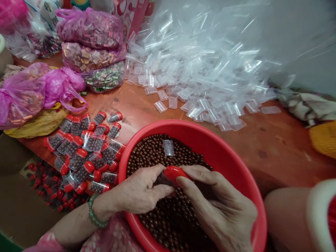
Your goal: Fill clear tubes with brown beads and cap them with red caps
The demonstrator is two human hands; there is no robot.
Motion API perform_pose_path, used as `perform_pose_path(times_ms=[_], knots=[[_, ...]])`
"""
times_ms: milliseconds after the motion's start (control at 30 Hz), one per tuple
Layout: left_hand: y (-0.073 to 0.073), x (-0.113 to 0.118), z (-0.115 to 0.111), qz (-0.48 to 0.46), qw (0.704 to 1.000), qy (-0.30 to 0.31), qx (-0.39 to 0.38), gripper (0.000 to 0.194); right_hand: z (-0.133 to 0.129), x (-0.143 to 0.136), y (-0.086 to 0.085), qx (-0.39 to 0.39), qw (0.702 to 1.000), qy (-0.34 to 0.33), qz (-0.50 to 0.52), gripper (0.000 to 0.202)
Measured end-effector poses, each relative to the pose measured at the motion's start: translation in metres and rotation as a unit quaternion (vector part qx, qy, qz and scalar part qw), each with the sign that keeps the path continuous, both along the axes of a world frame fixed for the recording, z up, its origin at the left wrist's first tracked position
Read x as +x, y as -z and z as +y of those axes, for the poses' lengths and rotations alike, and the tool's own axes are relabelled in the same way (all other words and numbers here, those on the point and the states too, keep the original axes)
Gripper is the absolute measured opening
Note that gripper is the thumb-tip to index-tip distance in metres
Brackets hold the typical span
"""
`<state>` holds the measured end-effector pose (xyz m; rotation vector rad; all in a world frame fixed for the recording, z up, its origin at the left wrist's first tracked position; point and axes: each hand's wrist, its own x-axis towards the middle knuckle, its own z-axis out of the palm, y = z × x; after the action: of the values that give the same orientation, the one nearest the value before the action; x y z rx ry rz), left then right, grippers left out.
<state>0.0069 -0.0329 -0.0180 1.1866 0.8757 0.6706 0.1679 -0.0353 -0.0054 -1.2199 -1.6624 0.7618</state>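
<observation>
Over a red basin [241, 168] of small brown balls [149, 150], my two hands meet at one small clear case with a red cap [174, 173]. My left hand [139, 190], with a green bead bracelet [93, 213] at its wrist, pinches the clear body of the case. Thumb and fingers of my right hand [220, 206] close on its red cap. Part of the case is hidden behind my fingers. On the balls lies a loose clear plastic sleeve [168, 147].
Filled red-capped cases [78, 157] lie heaped left of the basin, some in a box [10, 182] below the table edge. Clear sleeves [199, 80] pile up at the back. Pink bags [90, 31] of small pieces stand back left. A yellow item [324, 138] sits at right.
</observation>
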Motion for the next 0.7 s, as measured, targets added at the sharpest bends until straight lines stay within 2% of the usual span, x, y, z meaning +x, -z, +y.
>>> perform_pose_path(times_ms=[133,333,500,633,700], knots=[[-0.003,-0.002,0.001,0.045,0.999,0.014,0.022,0.013,-0.003,0.000,0.004,0.016,0.999,0.017,-0.031,0.022],[-0.004,-0.002,0.001,0.072,0.997,0.019,0.029,0.007,-0.004,0.000,0.010,0.061,0.996,-0.005,-0.058,0.031],[-0.002,-0.002,0.000,0.086,0.996,0.023,0.018,0.005,-0.003,-0.003,0.011,0.047,0.997,-0.009,-0.056,0.022],[0.000,-0.002,0.000,0.064,0.998,0.011,-0.005,0.005,0.001,0.005,0.010,0.053,0.994,-0.052,-0.081,0.022],[0.000,-0.001,0.001,0.038,0.999,-0.008,-0.024,0.004,0.004,0.009,0.010,0.070,0.986,-0.096,-0.116,0.022]])
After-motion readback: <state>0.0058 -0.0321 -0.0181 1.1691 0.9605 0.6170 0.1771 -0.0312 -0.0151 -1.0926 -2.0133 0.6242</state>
